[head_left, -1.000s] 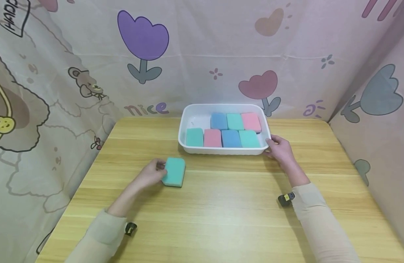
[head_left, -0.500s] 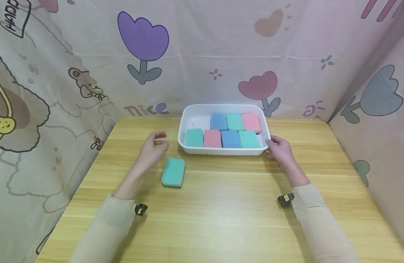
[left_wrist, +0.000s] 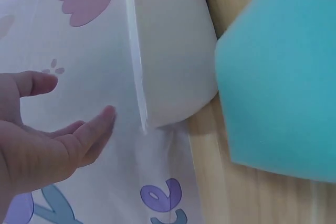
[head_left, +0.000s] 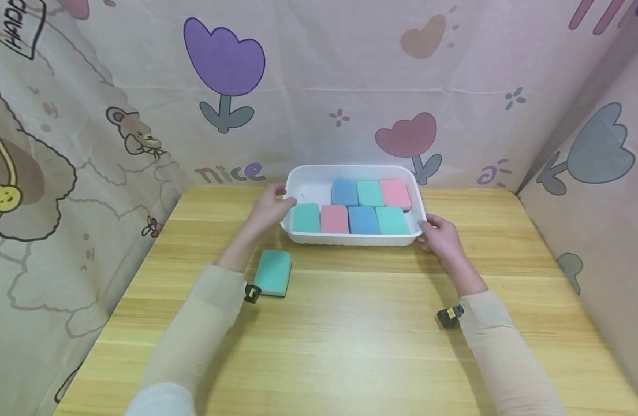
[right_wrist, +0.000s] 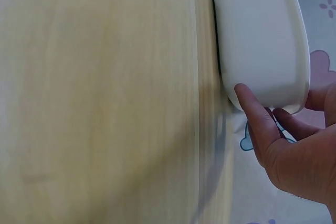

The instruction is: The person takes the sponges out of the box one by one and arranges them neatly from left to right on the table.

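Note:
A white plastic tray (head_left: 308,237) stands at the back of the table, with blue, green and pink sponges (head_left: 334,219) in two rows inside. My right hand (head_left: 443,238) grips its right end, thumb over the rim and fingers against the outer wall (right_wrist: 257,40). At the left end my left hand (head_left: 268,209) reaches the rim. The left wrist view shows thumb and fingers of this hand (left_wrist: 58,135) spread apart, nothing between them, beside the tray's wall (left_wrist: 173,51). One loose green sponge (head_left: 273,273) lies on the table below the left forearm, large in the left wrist view.
The back left corner inside the tray shows bare white bottom (head_left: 313,192). A printed cloth (head_left: 319,69) hangs right behind the tray and along both sides of the wooden table (head_left: 360,341). Small black devices (head_left: 450,316) sit at both cuffs.
My left hand has let go of the loose green sponge and moved up and right to the tray's left end. The sponge stays in place; my right hand keeps its hold.

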A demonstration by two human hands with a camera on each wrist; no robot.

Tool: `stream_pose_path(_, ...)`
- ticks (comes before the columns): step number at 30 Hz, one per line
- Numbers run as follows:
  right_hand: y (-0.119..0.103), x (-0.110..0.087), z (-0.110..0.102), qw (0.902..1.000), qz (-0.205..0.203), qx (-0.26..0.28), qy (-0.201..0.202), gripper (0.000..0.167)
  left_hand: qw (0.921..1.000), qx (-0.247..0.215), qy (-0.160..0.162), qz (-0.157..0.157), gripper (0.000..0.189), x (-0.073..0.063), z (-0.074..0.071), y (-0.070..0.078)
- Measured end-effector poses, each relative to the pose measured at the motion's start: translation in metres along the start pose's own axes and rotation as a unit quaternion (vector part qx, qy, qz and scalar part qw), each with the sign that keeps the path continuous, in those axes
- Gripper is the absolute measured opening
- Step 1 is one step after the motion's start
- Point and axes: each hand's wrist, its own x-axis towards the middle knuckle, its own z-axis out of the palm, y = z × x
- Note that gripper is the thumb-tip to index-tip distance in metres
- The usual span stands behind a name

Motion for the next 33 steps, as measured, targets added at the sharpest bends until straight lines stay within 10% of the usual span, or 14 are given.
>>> stream_pose_path(16, 0.002, 0.003, 0.0, 1.0, 0.003, 0.0, 0.006, 0.06, 0.9692, 0.158, -0.161, -0.098, 0.069, 0.042, 0.03, 0.006)
stream_pose_path(33, 0.002, 0.001, 0.001, 0.9999, -0.009, 0.013, 0.002, 0.06, 0.9525, 0.271, -0.129, -0.05, 0.072, 0.045, 0.057, -0.008)
